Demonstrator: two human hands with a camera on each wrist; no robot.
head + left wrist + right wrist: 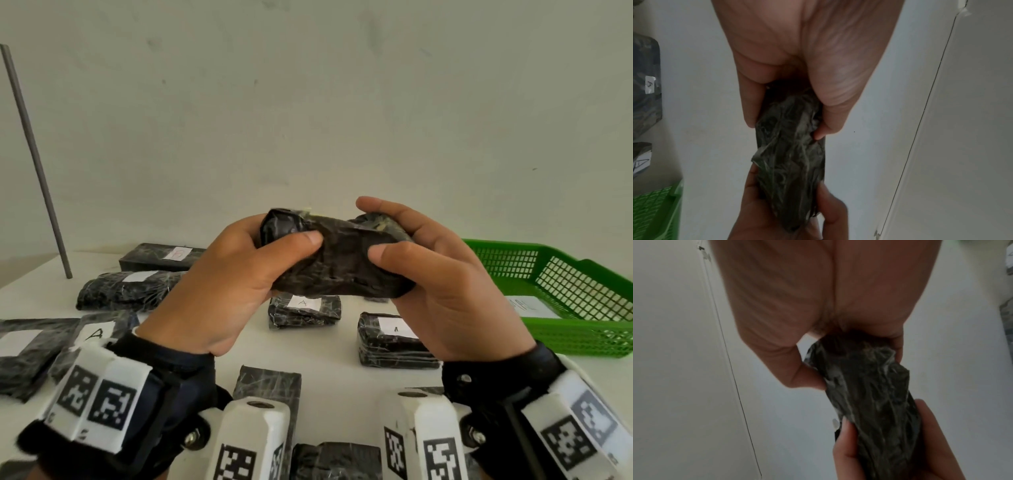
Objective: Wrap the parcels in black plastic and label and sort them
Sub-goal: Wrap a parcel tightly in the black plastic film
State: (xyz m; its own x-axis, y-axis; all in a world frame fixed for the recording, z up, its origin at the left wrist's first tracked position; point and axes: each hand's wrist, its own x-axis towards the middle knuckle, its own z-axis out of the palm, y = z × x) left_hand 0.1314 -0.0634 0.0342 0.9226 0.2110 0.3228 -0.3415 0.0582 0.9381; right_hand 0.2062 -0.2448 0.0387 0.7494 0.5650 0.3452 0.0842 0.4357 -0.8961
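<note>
Both hands hold one black-wrapped parcel [337,255] up in the air above the white table [318,346]. The left hand [236,284] grips its left end and the right hand [442,287] grips its right end, thumbs on top and fingers curled behind. The side facing the thumbs looks bare of any label, though the wrist views are blurry.

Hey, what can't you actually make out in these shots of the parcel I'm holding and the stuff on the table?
- Held parcel: any label; none shows, but the left hand and right hand hide its ends in the head view.
- Far parcel's label, head view: letter too small and faint.
- Paper in the green basket, head view: writing blurred, partly hidden by the wall.
- Both wrist views: parcel surface blurred.
</note>
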